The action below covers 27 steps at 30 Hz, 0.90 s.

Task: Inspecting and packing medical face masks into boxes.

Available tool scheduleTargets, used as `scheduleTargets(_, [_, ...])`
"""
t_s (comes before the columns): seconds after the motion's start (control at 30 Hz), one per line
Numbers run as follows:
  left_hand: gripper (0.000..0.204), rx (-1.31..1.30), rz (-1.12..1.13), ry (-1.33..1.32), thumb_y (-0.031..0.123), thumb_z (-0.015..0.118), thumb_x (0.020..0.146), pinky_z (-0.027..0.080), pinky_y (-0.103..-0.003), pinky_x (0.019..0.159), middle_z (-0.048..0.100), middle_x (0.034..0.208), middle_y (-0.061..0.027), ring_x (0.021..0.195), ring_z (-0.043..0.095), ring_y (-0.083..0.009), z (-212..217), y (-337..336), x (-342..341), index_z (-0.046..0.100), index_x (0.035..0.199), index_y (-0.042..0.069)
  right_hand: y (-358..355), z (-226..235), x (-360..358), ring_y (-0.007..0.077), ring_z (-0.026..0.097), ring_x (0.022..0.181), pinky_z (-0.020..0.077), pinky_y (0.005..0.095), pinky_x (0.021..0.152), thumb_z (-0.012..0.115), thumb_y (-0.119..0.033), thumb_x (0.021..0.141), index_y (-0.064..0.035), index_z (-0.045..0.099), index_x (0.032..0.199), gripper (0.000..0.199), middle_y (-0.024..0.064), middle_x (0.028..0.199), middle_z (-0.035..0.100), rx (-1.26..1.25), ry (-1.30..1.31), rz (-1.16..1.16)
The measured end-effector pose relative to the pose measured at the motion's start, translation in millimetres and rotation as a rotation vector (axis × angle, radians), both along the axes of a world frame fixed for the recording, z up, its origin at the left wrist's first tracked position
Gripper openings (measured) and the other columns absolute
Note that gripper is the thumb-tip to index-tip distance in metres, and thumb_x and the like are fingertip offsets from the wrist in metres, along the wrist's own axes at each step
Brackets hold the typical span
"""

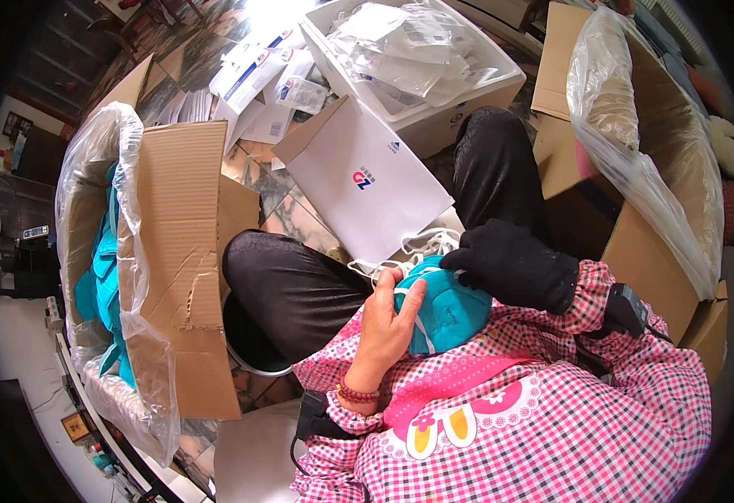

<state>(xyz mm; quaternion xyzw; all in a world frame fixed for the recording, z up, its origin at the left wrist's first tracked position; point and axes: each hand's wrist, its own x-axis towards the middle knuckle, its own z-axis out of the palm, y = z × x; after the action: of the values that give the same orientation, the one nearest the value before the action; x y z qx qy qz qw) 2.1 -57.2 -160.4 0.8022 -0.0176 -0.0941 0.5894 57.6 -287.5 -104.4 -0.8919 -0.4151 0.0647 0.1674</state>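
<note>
A teal cup-shaped face mask (449,314) is held in front of my lap, possibly with others stacked beneath it. My left hand (384,331), bare with a red bead bracelet, grips its left edge between thumb and fingers. At the upper right edge, my right hand (510,267) in a black glove has its fingers curled and pinched on the mask. White elastic straps (424,243) bunch up just beyond the mask, at the near end of a white cardboard box (354,189) between my legs. The underside of the mask is hidden.
At left, a plastic-lined brown carton (181,268) contains teal masks (109,260). Another lined carton (669,201) stands at right. Ahead, a white foam box (501,80) holds clear plastic bags, beside white printed boxes (245,80) on the floor. A bucket's rim (258,369) shows under my left leg.
</note>
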Motion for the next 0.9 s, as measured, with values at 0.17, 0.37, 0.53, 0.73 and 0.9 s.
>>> scheduleTargets(0.17, [0.025,-0.103,0.030,-0.068,0.022,0.064,0.097,0.047,-0.032,0.070,0.061,0.082,-0.0121,0.074,0.057,-0.0178,-4.6,-1.2,-1.4,0.055,0.104,0.000,-9.7,-1.2,-11.0,0.0315,0.065,0.081,0.0515,0.0428,0.070,0.076,-0.016,0.079,-0.0134,0.071,0.113,0.034,0.0126,0.089,0.066,0.054,0.189,-0.204])
scheduleTargets(0.37, [0.024,-0.399,-0.032,0.139,0.011,0.063,0.096,0.046,-0.026,0.087,0.062,0.107,-0.0048,0.098,0.055,-0.0116,-1.2,16.6,5.4,0.057,0.116,0.001,-4.5,0.8,-8.0,0.0315,0.068,0.085,0.0531,0.0411,0.073,0.075,-0.013,0.081,-0.0114,0.070,0.111,0.030,0.0133,0.092,0.067,0.227,0.148,-0.157])
scheduleTargets(0.53, [0.023,-0.401,-0.052,0.121,0.010,0.060,0.096,0.048,-0.029,0.088,0.065,0.109,-0.0104,0.102,0.062,-0.0180,8.8,24.5,5.3,0.056,0.118,0.001,2.5,-11.9,-17.1,0.0327,0.068,0.086,0.0540,0.0412,0.074,0.075,-0.010,0.080,-0.0094,0.068,0.107,0.028,0.0146,0.091,0.068,0.280,0.513,-0.236])
scheduleTargets(0.73, [0.019,0.298,-0.114,-0.125,0.023,0.062,0.096,0.048,-0.044,0.065,0.065,0.087,-0.0163,0.075,0.063,-0.0386,33.0,1.7,25.2,0.061,0.096,0.004,19.0,-17.3,-19.2,0.0345,0.068,0.083,0.0538,0.0426,0.073,0.074,-0.008,0.080,-0.0087,0.065,0.104,0.026,0.0142,0.090,0.068,0.300,0.337,-0.186])
scheduleTargets(0.9, [0.027,0.425,-0.039,-0.302,0.026,0.060,0.098,0.048,-0.046,0.062,0.061,0.080,-0.0150,0.073,0.062,-0.0388,24.2,-11.6,22.0,0.058,0.082,0.004,26.2,6.1,-14.6,0.0324,0.068,0.079,0.0526,0.0433,0.069,0.070,-0.011,0.082,-0.0098,0.066,0.102,0.021,0.0132,0.086,0.068,0.115,0.186,-0.127])
